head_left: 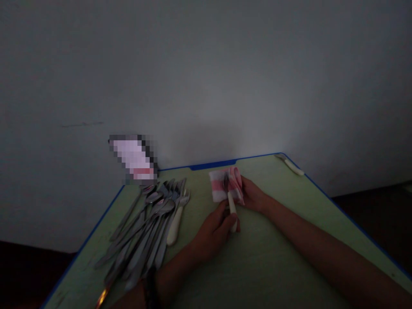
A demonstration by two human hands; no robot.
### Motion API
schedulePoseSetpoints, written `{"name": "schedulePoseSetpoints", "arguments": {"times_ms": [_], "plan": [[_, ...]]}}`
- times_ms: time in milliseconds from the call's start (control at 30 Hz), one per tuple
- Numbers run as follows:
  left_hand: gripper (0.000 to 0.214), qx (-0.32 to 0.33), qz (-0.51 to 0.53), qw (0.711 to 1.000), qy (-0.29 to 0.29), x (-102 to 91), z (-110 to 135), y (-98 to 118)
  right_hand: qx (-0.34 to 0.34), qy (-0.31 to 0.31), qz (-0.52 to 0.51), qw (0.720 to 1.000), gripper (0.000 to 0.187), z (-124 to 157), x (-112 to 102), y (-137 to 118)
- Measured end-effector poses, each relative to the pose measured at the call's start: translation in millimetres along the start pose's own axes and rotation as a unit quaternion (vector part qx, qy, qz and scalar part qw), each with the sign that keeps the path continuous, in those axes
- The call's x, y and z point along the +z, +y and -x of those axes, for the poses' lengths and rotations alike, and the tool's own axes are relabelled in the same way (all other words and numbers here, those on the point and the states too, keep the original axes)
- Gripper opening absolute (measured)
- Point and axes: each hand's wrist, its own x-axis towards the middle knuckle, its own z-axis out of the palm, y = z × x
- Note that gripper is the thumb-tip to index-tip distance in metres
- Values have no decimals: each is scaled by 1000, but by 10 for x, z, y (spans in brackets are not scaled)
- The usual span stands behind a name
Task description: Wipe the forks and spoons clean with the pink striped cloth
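Note:
My left hand (222, 225) is closed around the white handle of a fork (232, 206), its metal tines pointing away from me. Behind those tines lies a folded pink-and-white cloth (219, 189). The cloth's right side is gripped by my right hand (252, 195), whose fingertips are hidden behind the fabric. Left of my hands, a pile of spoons, forks and knives (144, 231) covers part of the table. Another white-handled fork (175, 225) rests on the pile's right edge.
The pale green table (273, 257) has a blue rim and stands against a grey wall (206, 77). Near its far right corner lies a white-handled fork (293, 167). A phone-like object (135, 159), pixelated, leans at the far left corner.

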Motion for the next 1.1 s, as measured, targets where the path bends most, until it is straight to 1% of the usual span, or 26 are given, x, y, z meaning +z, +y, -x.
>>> {"name": "schedulePoseSetpoints", "arguments": {"times_ms": [133, 500, 733, 833, 967, 1100], "plan": [[33, 4, 3, 1000, 6, -5, -3, -4, 0, 2, 0, 1000, 34, 3, 4, -3], [35, 4, -13, 1000, 1, -10, -3, -9, 2, 14, -7, 1000, 32, 8, 18, 0], [35, 7, -5, 1000, -9, -12, -7, -5, 8, 6, -12, 1000, 31, 1, 9, 3], [36, 12, -1, 1000, -10, -5, -13, 1, 3, 12, -20, 1000, 31, 3, 8, 0], [36, 16, -5, 1000, -8, 6, -32, -6, 1, 9, -28, 1000, 35, -5, 7, -3], [38, 13, 3, 1000, 2, 19, -47, -31, -16, 24, -24, 999, 35, -19, 12, -4]]}}
